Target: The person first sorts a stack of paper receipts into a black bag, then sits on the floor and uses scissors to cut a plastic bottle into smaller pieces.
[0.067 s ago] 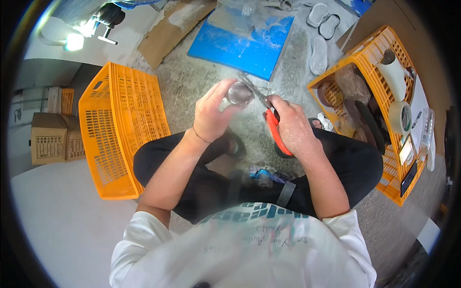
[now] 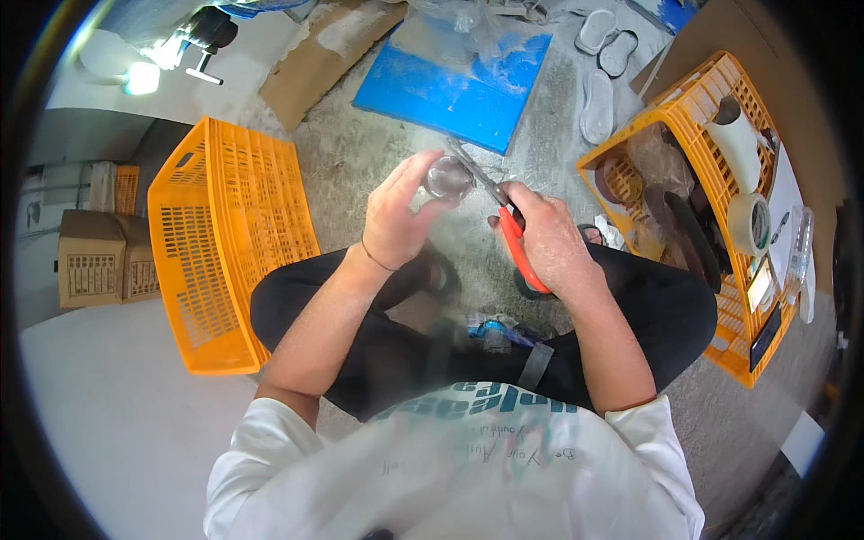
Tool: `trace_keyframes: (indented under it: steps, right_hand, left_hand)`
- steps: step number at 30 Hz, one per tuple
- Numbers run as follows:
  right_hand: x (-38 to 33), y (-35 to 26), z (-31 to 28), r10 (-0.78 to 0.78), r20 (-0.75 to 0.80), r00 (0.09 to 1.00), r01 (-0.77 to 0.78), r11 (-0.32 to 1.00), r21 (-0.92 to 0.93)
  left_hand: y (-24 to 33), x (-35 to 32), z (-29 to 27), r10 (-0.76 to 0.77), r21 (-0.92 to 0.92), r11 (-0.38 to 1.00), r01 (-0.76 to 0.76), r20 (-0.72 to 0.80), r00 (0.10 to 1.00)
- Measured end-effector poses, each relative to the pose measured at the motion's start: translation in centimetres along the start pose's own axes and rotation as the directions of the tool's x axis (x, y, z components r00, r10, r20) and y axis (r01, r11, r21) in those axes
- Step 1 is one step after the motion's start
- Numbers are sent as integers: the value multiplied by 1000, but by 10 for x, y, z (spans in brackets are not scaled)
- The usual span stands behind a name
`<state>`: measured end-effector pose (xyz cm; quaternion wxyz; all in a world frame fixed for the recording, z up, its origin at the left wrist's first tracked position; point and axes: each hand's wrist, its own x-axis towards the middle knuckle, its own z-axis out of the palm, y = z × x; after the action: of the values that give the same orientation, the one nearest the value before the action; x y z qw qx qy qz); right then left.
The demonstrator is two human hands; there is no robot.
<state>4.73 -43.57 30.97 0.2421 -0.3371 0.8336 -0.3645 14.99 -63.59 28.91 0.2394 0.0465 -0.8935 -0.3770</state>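
Observation:
My left hand point(image 2: 393, 216) is closed round the edge of a small, round, see-through greyish piece point(image 2: 447, 178), thumb below and fingers above it. Red-handled scissors point(image 2: 512, 245) are gripped in my right hand point(image 2: 551, 236), the red handle curving down under the palm. Their grey blades point up and left, against or just beside the round piece's right edge; whether they touch it I cannot tell. Both hands are held out over the floor, in front of my bent legs.
An orange crate point(image 2: 229, 238) stands at my left. Another orange crate point(image 2: 758, 288) at my right holds assorted items, with a tape roll point(image 2: 749, 223) on top. Ahead lie a blue board point(image 2: 445, 94), cardboard point(image 2: 315, 67) and pale shoe soles point(image 2: 597, 106). A lamp point(image 2: 141, 78) glows far left.
The scissors have shifted slightly, and the red handle sits at a slightly different angle in my right hand. My left hand has hardly moved.

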Motion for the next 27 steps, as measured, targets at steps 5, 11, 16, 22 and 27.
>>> trace_keyframes:
  steps: [5, 11, 16, 22, 27]
  right_hand:
    - [-5, -7, 10, -25, 161, 987, -42, 914, 404]
    - [-3, -10, -2, -4, -10, 1000, 7, 941, 338]
    - [-2, -14, -5, -86, -49, 995, 77, 983, -165]
    - [-6, -20, -13, -41, 25, 999, 45, 974, -221]
    - [-2, -17, -12, 59, 105, 993, -36, 977, -208]
  left_hand:
    - [-5, 4, 7, -72, -31, 997, 72, -18, 997]
    - [-4, 3, -2, -347, -176, 926, 334, -47, 937]
    - [4, 2, 5, -213, -115, 971, 209, -24, 977]
    - [6, 3, 1, -49, -1, 999, 49, -37, 998]
    - [5, 0, 0, 48, 75, 996, -45, -49, 998]
